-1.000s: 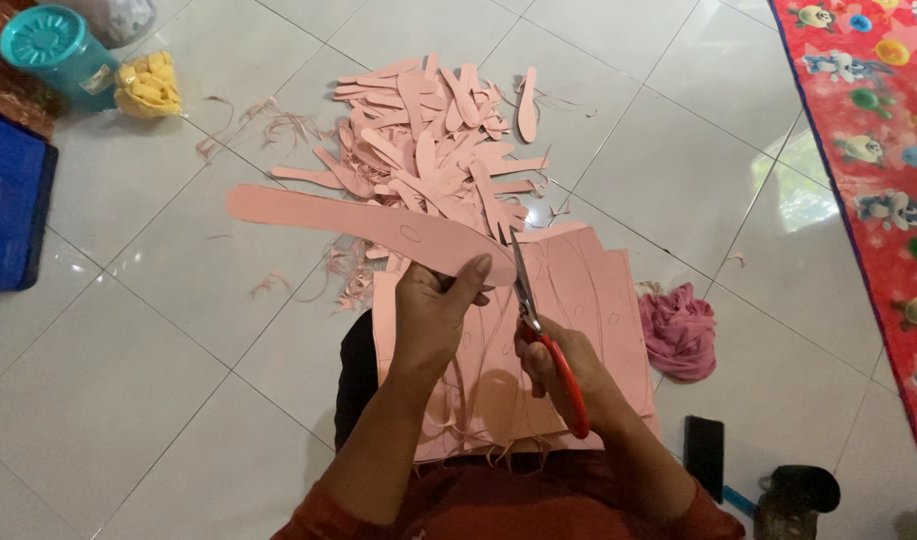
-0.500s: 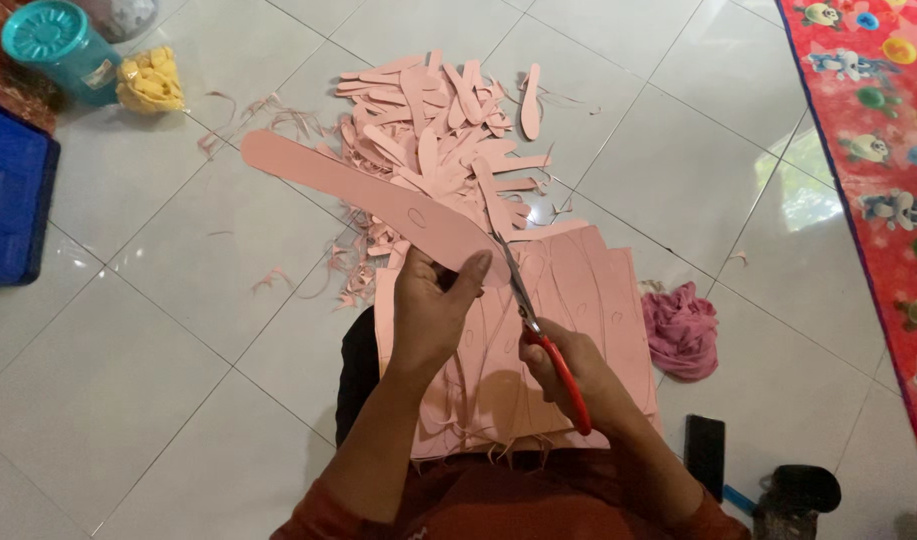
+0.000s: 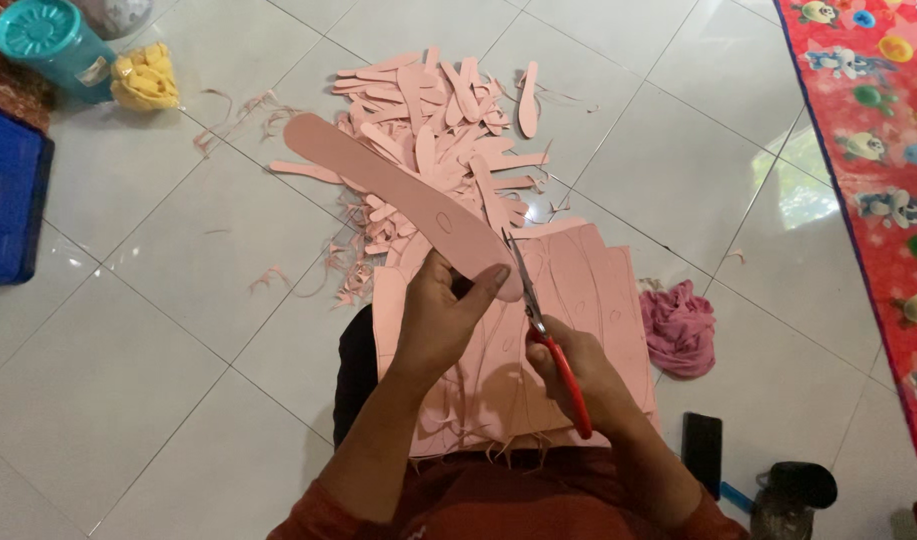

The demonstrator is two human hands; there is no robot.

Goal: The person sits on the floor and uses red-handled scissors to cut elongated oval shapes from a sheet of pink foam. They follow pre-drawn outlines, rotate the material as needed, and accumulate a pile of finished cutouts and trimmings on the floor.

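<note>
My left hand (image 3: pixel 444 308) grips one end of a long pink sole-shaped foam piece (image 3: pixel 378 178) that points up and to the left. My right hand (image 3: pixel 576 372) holds red-handled scissors (image 3: pixel 544 332), their blades touching the rounded end of that piece beside my left thumb. Under both hands a stack of pink foam sheets (image 3: pixel 598 290) with drawn outlines lies across my lap. Farther out on the tiled floor sits a pile of cut pink sole shapes and trimmings (image 3: pixel 448 120).
A crumpled pink cloth (image 3: pixel 678 325) lies right of the sheets. A black phone (image 3: pixel 701 452) and a dark bottle (image 3: pixel 790 495) sit at lower right. A red patterned mat (image 3: pixel 868 150) runs along the right edge. A teal jar (image 3: pixel 46 38), yellow cloth (image 3: pixel 146 78) and blue bin (image 3: pixel 8 200) are at the left.
The long pink piece has swung clockwise, its far end rising from left toward upper left. The scissors stay at its rounded near end, working round the edge.
</note>
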